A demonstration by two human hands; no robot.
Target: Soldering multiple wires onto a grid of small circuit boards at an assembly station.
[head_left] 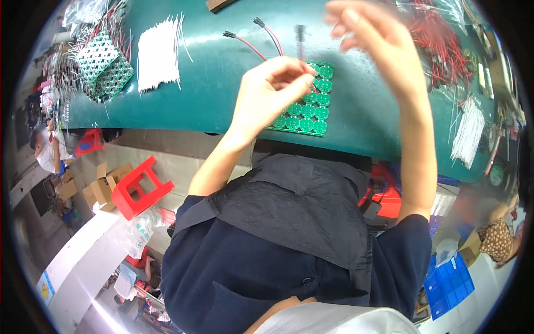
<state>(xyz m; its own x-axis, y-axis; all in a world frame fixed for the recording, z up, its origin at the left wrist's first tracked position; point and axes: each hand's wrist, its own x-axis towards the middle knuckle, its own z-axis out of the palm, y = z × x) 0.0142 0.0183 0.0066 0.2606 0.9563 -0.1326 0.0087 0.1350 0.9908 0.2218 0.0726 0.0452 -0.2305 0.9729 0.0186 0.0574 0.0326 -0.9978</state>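
A panel of round green circuit boards point(307, 111) lies on the bench in front of me. My left hand point(270, 92) is over its upper left part, thumb and fingertips pinched together on a red-and-black wire lead point(301, 47). That lead's black connector end points away from me and is smeared by motion. Two more leads, one connector point(229, 34) at the left and another connector point(258, 22) beside it, stick out from behind my left hand. Raised to the right of the panel, my right hand point(370, 33) is blurred, its fingers loosely apart with nothing visible in them.
White wires point(159, 54) lie in a flat bundle at the left, beside stacked circuit panels point(104, 64). Red wires point(442, 53) pile up at the far right, above another white wire bundle point(468, 133). A brown block point(218, 4) sits at the far edge.
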